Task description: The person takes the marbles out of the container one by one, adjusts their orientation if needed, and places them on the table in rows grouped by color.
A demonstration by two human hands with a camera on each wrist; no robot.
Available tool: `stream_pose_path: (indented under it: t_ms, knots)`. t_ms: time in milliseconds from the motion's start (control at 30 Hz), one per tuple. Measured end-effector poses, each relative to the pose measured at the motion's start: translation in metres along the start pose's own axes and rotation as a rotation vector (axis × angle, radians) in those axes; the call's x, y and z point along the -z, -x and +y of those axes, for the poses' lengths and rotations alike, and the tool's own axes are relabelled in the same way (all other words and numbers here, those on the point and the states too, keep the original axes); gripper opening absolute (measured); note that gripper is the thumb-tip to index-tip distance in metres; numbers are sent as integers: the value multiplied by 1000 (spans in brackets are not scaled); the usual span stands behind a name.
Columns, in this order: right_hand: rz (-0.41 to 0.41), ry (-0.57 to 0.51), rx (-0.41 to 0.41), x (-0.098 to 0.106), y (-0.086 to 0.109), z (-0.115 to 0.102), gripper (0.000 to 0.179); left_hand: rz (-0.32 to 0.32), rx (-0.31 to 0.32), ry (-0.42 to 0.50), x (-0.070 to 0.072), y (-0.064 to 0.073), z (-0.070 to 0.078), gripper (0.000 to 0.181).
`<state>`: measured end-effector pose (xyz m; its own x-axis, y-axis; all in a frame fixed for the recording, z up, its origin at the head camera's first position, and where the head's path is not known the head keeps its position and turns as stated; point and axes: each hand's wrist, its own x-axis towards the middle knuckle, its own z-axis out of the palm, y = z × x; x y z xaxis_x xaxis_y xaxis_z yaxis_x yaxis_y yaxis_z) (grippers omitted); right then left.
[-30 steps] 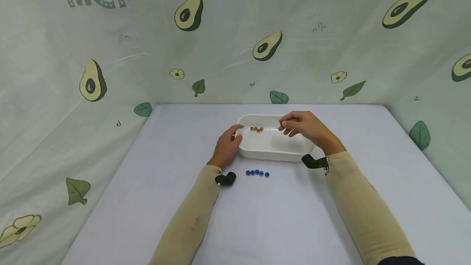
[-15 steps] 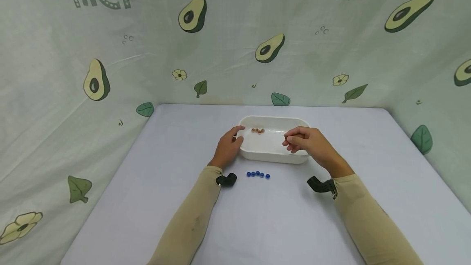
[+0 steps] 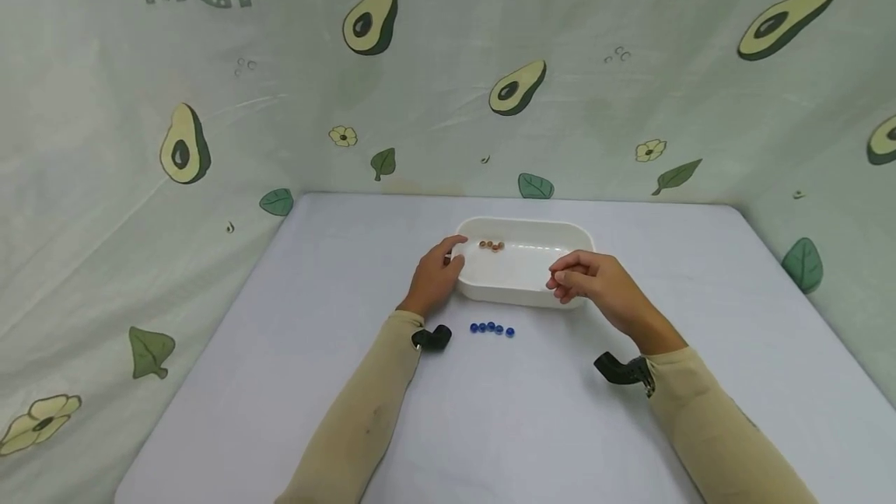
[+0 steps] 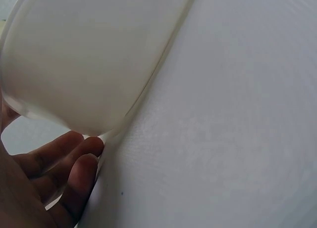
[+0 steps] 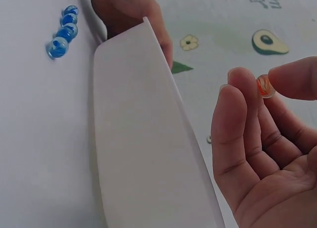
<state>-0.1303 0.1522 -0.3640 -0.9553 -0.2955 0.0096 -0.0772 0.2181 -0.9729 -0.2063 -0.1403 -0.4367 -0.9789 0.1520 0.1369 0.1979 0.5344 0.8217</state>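
A clear marble with orange swirls (image 5: 266, 87) is pinched in the right grip (image 3: 603, 286) at the right end of a white oblong tray (image 3: 518, 296). The tray's left end is held by the left grip (image 3: 432, 278); orange-brown marbles (image 3: 495, 248) are clustered inside, towards that end.

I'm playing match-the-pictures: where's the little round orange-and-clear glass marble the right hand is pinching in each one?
Head: the marble is a barely visible speck at the fingertips of the right hand, right of centre.
Left wrist: not in it.
Right wrist: the marble is right of centre, above the middle.
Shared landmark: the white oblong plastic tray, in all three.
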Motion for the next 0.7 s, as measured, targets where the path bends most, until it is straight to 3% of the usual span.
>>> stream_pose_path:
  t_ms: [700]
  knots:
    - [-198,63,-17,-23,21,18,28,-3,16,-11,-1,-1,-1,43]
